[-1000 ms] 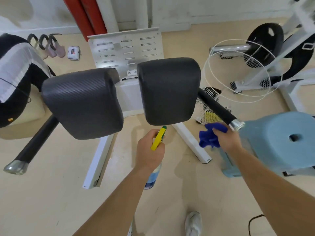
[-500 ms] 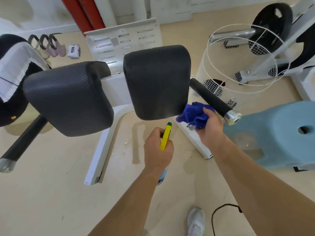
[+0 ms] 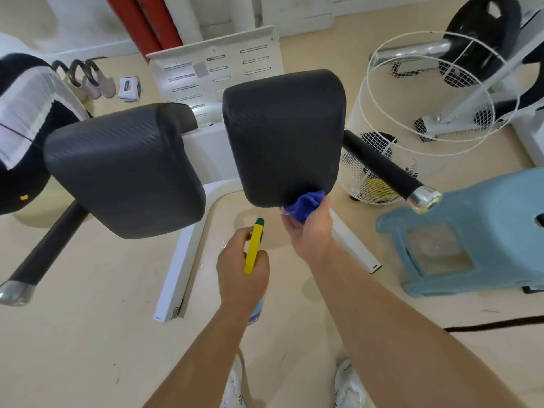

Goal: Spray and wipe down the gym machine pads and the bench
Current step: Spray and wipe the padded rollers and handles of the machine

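Grips blue cloth (image 3: 306, 204) in R hand (image 3: 309, 231), pressing it vs lower front edge of R pad (image 3: 282, 134). Holds spray bottle (image 3: 253, 248) in L hand (image 3: 241, 278), fingers curled round it, nozzle up, just below-left of cloth, clear of pad. L pad (image 3: 123, 169) further left, apart from both hands.

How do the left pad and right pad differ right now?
The right hand presses the blue cloth against the near edge of the right pad; nothing touches the left pad. The right pad looks taller and narrower from here, the left pad wider and lower. Both are black with a woven texture.
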`<state>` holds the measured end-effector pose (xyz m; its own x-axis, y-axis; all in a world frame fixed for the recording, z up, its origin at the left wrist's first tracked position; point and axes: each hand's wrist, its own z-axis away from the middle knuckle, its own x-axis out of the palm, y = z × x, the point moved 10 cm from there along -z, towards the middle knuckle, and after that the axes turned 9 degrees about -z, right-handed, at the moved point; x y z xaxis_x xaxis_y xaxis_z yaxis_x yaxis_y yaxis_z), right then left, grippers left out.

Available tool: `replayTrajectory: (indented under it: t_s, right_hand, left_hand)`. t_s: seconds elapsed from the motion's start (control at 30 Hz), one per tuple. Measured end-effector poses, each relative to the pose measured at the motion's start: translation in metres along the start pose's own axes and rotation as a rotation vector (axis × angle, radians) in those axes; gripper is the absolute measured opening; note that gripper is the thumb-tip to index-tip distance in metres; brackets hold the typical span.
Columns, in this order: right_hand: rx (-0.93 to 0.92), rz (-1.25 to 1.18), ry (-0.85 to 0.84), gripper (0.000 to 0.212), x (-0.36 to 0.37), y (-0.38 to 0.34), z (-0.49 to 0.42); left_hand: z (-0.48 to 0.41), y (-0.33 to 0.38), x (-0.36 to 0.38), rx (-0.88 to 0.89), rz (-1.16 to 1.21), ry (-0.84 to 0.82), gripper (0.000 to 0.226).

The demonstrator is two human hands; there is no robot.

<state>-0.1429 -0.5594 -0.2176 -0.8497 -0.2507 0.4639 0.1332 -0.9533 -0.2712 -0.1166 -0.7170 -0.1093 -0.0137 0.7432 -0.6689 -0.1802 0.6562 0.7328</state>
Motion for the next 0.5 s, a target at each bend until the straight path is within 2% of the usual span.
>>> replayTrajectory:
  t_s: [0.07, 0.13, 0.37, 0.43, 0.5]
  right_hand:
    - [0.137, -0.011, -0.081, 0.032, 0.006, 0.028, 0.002]
    - [0.147, -0.071, -0.117, 0.031, 0.011, 0.029, 0.003]
    - [-0.295, -0.161, 0.038, 0.033, -0.019, -0.1, -0.014]
    - [-0.374, -0.116, -0.02, 0.03, 0.002, -0.116, -0.006]
    - [-0.418, 0.013, 0.033, 0.024, 0.017, -0.104, 0.008]
  left_hand:
    - [-0.001, -0.005, -0.009, -0.026, -0.007, 0.002, 0.04]
    - [-0.002, -0.008, -0.013, -0.031, -0.021, -0.007, 0.039]
    - [-0.004, -0.006, -0.013, -0.01, 0.008, -0.036, 0.025]
    - [-0.004, -0.005, -0.011, 0.001, 0.027, -0.033, 0.026]
    - [-0.005, -0.005, -0.011, 0.003, 0.038, -0.028, 0.026]
